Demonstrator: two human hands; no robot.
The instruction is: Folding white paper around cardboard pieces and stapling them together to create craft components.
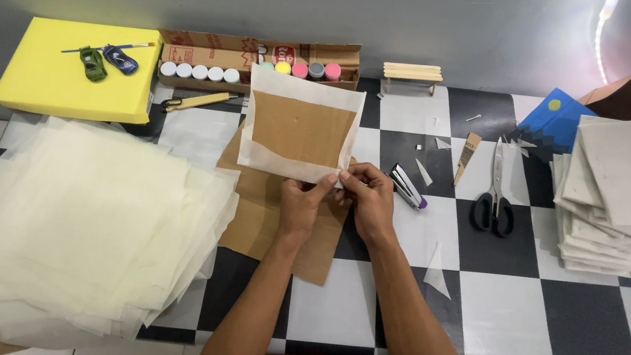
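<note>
Head view: both hands meet at centre frame over a checkered black-and-white surface [502, 308]. Left hand [299, 205] and right hand [368, 199] pinch the lower right edge of a translucent white paper sheet folded around a brown cardboard square [301, 127], held tilted up above a larger brown cardboard piece [267, 211]. Just right of the hands lies a silver stapler [407, 186]; black-handled scissors [495, 193] lie further right. Stacked translucent sheets [75, 229] fill the lower left.
</note>
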